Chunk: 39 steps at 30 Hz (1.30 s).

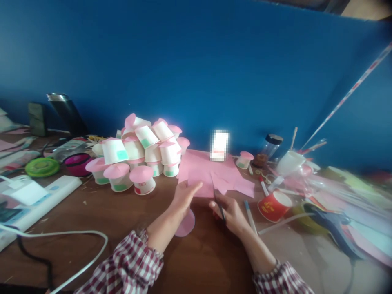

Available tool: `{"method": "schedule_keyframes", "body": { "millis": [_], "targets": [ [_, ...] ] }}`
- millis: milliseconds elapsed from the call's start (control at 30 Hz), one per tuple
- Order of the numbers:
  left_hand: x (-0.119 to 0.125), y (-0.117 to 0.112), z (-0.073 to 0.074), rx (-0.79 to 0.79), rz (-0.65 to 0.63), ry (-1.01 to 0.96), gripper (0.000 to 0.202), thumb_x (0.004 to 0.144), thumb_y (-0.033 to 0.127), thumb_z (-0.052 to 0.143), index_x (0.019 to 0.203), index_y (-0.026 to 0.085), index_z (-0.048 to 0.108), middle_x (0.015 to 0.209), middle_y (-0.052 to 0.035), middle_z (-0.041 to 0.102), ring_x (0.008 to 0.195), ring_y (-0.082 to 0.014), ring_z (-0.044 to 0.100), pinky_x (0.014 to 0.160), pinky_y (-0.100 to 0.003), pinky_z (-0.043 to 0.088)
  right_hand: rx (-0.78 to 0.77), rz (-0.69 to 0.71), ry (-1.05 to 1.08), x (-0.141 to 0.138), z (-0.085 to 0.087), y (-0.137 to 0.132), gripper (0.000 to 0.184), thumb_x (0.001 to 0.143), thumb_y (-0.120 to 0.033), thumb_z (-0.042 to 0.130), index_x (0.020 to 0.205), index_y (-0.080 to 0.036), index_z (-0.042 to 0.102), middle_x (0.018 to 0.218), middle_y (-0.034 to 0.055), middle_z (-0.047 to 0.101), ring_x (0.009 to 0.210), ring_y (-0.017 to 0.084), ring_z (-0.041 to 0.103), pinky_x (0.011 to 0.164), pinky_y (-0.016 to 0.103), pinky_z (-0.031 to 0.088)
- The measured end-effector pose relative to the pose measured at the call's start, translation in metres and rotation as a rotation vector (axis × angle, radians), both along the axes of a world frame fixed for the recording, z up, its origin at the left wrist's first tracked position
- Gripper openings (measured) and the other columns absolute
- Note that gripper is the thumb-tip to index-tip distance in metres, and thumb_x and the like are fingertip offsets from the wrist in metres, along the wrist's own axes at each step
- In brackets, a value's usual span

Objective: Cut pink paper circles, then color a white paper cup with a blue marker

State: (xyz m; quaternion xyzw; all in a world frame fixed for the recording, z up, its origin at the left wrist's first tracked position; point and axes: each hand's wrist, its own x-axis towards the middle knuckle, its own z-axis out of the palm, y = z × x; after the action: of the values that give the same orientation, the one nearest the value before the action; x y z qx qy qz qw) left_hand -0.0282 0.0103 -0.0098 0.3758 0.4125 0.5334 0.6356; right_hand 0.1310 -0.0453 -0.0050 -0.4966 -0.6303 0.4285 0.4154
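Note:
My left hand point(183, 198) pinches the near left edge of a pink paper piece point(200, 179), thumb on top and the other fingers mostly hidden. In my right hand point(231, 212) is a pair of scissors point(221, 210), fingers round the dark handles. Their blades point away from me, against the right side of that paper. A pink paper disc point(186, 224) lies on the table, partly under my left wrist. Behind my hands are larger pink sheets point(228, 165) and a loose pink offcut point(245, 188).
Left of my hands, several white paper cups with pink cone tops point(142, 173) are stacked. A white power strip point(58, 190) and cable lie further left. On the right are a red paper cup point(274, 205), a marker point(250, 216) and a glue gun point(333, 226). A blue wall point(196, 73) stands behind.

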Motion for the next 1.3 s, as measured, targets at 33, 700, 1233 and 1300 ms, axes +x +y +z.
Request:
{"method": "schedule_keyframes", "body": {
  "millis": [33,700,1233,1300],
  "targets": [
    [0.0,0.0,0.0,-0.003,0.0,-0.004,0.035,0.062,0.036,0.074,0.084,0.009,0.069,0.072,-0.0103,0.069,0.069,-0.0236,0.065,0.066,-0.035,0.05,0.0,-0.001,-0.008,0.0,0.001,0.0,0.025,0.078,-0.041,0.063,0.075,-0.016,0.059,0.054,-0.0036,0.051,0.049,0.011,0.047,0.047,0.021,0.035],
    [-0.002,0.005,-0.005,-0.027,-0.023,-0.02,0.039,0.061,0.036,0.076,0.087,0.008,0.069,0.077,-0.0134,0.07,0.074,-0.0254,0.065,0.068,-0.036,0.05,0.025,-0.024,-0.165,-0.004,0.009,-0.002,0.037,0.083,-0.049,0.054,0.063,-0.017,0.052,0.046,-0.0037,0.048,0.043,0.01,0.045,0.045,0.021,0.034],
    [0.002,0.002,-0.007,-0.027,-0.078,-0.042,0.038,0.062,0.034,0.076,0.088,0.008,0.068,0.077,-0.0137,0.07,0.073,-0.025,0.066,0.065,-0.035,0.051,-0.009,-0.023,-0.048,-0.002,0.007,-0.001,0.035,0.079,-0.048,0.058,0.065,-0.016,0.054,0.051,-0.0031,0.051,0.046,0.01,0.046,0.044,0.02,0.036],
    [0.002,0.001,-0.007,-0.022,-0.081,-0.048,0.038,0.062,0.034,0.076,0.089,0.008,0.069,0.078,-0.0136,0.07,0.074,-0.025,0.066,0.067,-0.035,0.051,-0.008,-0.023,-0.053,-0.002,0.007,-0.001,0.035,0.079,-0.047,0.058,0.065,-0.016,0.054,0.052,-0.0029,0.051,0.046,0.01,0.046,0.044,0.02,0.036]
  ]
}}
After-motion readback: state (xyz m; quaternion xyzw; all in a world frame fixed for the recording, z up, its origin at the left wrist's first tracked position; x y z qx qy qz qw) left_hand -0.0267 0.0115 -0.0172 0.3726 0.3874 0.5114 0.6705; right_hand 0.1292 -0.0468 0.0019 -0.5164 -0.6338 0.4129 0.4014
